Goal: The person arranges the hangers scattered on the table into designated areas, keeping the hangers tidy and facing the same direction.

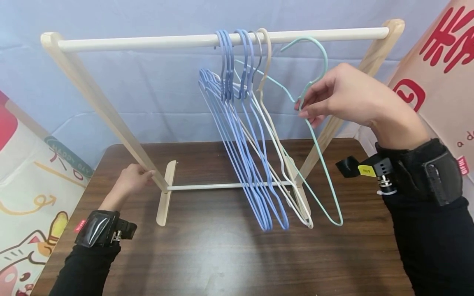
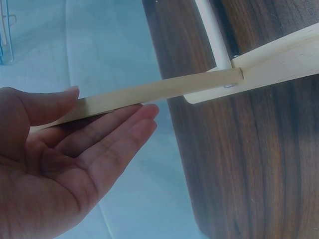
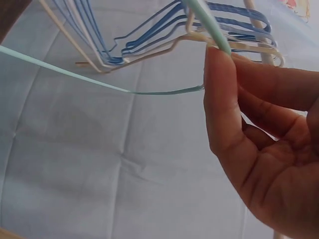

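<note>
My right hand (image 1: 338, 96) pinches a mint-green clothes hanger (image 1: 325, 57) at its neck, just below the hook, between thumb and fingers. In the head view that hook overlaps the white rail (image 1: 148, 42), right of the other hangers. The right wrist view shows the thumb and index finger closed on the green hanger (image 3: 209, 25). Low at the rack's left side, my left hand (image 1: 134, 179) holds the slanted wooden post (image 1: 107, 109). Seen from the left wrist, the thumb lies over the post (image 2: 159, 89) and the fingers pass beneath it.
Several blue hangers (image 1: 224, 49) hang close together mid-rail, with white ones and a beige-hooked hanger (image 1: 269, 53) beside them. The rack's wooden feet (image 1: 163, 209) stand on a dark wooden table (image 1: 207, 263). A pale cloth (image 1: 148, 16) hangs behind; printed bags (image 1: 33, 197) flank both sides.
</note>
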`<action>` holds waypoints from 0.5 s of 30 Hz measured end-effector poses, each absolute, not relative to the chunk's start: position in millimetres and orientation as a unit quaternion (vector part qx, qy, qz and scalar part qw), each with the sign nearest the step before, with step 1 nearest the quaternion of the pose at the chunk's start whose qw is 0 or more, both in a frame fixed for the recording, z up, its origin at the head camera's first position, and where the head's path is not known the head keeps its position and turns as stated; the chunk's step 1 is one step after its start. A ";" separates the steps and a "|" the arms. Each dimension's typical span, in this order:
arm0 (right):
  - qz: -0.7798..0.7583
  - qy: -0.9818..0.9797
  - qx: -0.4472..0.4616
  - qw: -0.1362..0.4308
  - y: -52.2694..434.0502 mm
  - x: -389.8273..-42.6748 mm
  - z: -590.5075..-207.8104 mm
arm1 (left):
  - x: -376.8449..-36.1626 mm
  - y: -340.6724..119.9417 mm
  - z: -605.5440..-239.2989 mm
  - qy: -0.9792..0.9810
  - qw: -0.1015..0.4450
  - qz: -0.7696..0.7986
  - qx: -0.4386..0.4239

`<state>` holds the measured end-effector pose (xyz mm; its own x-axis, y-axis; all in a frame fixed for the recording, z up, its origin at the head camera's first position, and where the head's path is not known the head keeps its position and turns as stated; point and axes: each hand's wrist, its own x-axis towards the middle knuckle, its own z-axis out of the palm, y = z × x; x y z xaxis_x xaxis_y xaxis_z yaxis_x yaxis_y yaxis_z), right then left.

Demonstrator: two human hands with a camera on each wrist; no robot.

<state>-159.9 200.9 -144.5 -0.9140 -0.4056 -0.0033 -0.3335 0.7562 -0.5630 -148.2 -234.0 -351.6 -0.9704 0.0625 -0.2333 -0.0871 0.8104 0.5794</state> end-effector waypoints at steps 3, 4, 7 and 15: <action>-0.277 0.937 -0.206 0.050 201.1 -158.7 -140.7 | -148.4 -233.4 -351.6 0.944 0.118 0.307 -0.009; -0.276 0.937 -0.209 0.046 201.3 -158.6 -139.6 | -148.6 -233.3 -351.8 0.945 0.117 0.306 -0.010; -0.284 0.934 -0.212 0.042 202.2 -160.0 -136.3 | -149.0 -233.5 -352.0 0.945 0.116 0.305 -0.012; -0.299 0.933 -0.199 0.037 200.3 -170.8 -126.8 | -149.0 -234.0 -352.8 0.943 0.119 0.309 -0.012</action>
